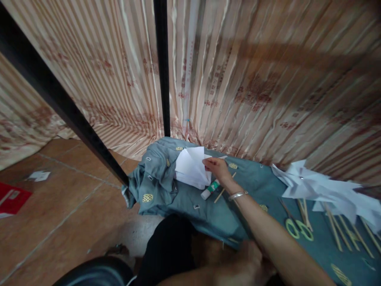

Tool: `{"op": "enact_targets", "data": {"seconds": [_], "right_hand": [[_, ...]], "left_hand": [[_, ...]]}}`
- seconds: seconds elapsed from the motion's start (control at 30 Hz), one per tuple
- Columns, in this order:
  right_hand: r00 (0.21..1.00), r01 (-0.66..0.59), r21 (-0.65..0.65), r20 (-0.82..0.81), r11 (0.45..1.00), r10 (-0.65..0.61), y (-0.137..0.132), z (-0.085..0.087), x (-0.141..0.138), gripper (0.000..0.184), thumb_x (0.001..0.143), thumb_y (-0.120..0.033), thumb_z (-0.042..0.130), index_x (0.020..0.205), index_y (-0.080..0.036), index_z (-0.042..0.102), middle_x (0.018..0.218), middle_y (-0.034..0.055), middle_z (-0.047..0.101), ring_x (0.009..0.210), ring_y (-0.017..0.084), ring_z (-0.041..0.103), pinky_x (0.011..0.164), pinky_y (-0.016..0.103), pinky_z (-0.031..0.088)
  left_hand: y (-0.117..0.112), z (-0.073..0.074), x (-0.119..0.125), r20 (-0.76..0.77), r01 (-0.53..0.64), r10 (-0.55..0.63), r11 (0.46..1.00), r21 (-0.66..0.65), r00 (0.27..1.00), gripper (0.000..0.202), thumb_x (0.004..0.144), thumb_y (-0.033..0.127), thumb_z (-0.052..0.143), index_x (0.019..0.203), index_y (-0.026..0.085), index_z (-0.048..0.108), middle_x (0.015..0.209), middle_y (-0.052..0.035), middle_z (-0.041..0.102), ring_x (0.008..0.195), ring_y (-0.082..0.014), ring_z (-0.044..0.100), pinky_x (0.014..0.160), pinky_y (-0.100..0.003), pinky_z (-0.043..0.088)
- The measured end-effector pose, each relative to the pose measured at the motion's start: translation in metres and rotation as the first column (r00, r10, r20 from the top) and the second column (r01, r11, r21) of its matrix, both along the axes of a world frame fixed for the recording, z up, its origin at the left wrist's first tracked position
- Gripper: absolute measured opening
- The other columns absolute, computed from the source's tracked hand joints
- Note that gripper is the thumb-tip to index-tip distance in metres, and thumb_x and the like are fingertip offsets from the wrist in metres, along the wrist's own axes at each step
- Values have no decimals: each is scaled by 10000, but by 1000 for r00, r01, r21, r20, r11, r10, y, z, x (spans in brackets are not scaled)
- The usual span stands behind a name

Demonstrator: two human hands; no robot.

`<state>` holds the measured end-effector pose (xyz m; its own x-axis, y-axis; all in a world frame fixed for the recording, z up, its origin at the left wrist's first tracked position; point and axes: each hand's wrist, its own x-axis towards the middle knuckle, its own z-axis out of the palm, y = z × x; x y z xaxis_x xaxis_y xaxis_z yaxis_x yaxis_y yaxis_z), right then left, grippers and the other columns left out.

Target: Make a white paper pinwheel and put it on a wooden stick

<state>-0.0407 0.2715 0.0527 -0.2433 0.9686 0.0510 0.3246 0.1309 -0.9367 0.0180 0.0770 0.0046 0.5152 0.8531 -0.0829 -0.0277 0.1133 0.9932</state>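
The folded sheet of white paper point(190, 167) sits on the rumpled far-left part of the teal cloth with yellow patches point(166, 190). The right hand point(218, 169) has its fingers closed on the sheet's right edge, thumb side up. I don't see the left hand anywhere.

Paper like that probably weighs next to nothing. It's floppy where it's a single layer and a bit stiffer along the creases, and it would be easy to crumple or tear. A light pinch at a folded edge or corner looks like the safest place to grab it, which is pretty much where the fingers already are.

Counts:
- One folded sheet, though I can't tell how many layers.
- One white glue stick with a green cap point(210, 188), on the cloth just under the hand.
- One thin wooden stick point(222, 193) beside the glue, with maybe a second one tucked behind the wrist.
- One silver bracelet point(237, 195).
- One pair of green-handled scissors point(299, 229), further right on the cloth.
- A bunch of loose wooden sticks point(335, 230), at least five, overlapping too much for an exact count.
- One heap of white paper cutouts point(324, 190) at the cloth's right end.

Off the cloth to the left, on the tile floor, there's one white paper scrap point(38, 175) and one red flat thing point(10, 198).
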Motion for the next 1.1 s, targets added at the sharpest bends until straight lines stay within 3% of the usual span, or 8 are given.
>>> {"op": "enact_targets", "data": {"seconds": [0.3,0.4,0.5,0.57,0.63,0.73,0.9,1.1], "right_hand": [[859,248,-166,-418,954,-296,-71,39,133,323,574,-465,794,710,-197,676,651,1,667,592,140,604,611,285,512],[855,441,-2,-304,897,-421,-94,47,171,292,642,-463,756,746,-200,686,662,-6,672,615,147,601,635,290,504],[895,434,278,-21,857,-446,-114,52,193,234,787,-426,645,844,-205,694,772,20,712,721,183,637,719,325,511],[907,297,419,158,858,-391,-125,49,200,188,854,-357,578,917,-218,688,906,42,724,846,205,658,823,358,506],[915,140,487,270,862,-301,-134,38,201,184,898,-281,514,967,-225,675,992,58,716,950,212,654,901,376,492],[932,21,506,302,862,-201,-148,11,201,208,923,-211,465,1007,-212,656,1034,80,703,1029,209,633,941,384,491],[965,22,364,236,931,-115,-178,-20,205,166,920,-196,485,983,-219,637,1037,69,695,1025,191,628,925,365,503],[954,176,191,208,966,-215,-182,-25,219,147,909,-261,512,937,-224,651,919,39,706,891,184,662,830,315,516]], "left_hand": [[23,11,-27,-128,-207,212,977,53,969,200,767,236,585,823,162,762,830,-66,722,780,-190,622,744,-295,472],[34,15,-29,-120,-243,250,968,69,961,220,785,263,572,825,147,755,814,-75,716,785,-198,627,725,-299,474],[50,20,-40,-99,-268,288,947,178,952,221,801,301,577,817,156,742,799,-68,705,751,-186,625,708,-301,488],[63,27,-52,-95,-389,438,863,322,894,204,806,296,579,895,177,720,878,-63,696,822,-193,628,754,-323,504],[75,34,-64,-115,-479,615,704,524,780,322,789,272,605,1102,208,650,1115,-80,642,1045,-230,579,875,-387,489],[80,37,-69,-241,-286,638,608,741,732,592,735,242,667,1304,220,504,1311,-109,534,1225,-273,465,1022,-479,384],[68,21,-59,-549,173,423,658,733,721,539,728,77,562,1244,232,574,1245,-88,623,1253,-283,452,1039,-531,298],[64,8,-61,-577,223,300,713,664,760,296,871,208,508,1133,215,644,1017,-84,708,977,-226,620,924,-452,423]]}}
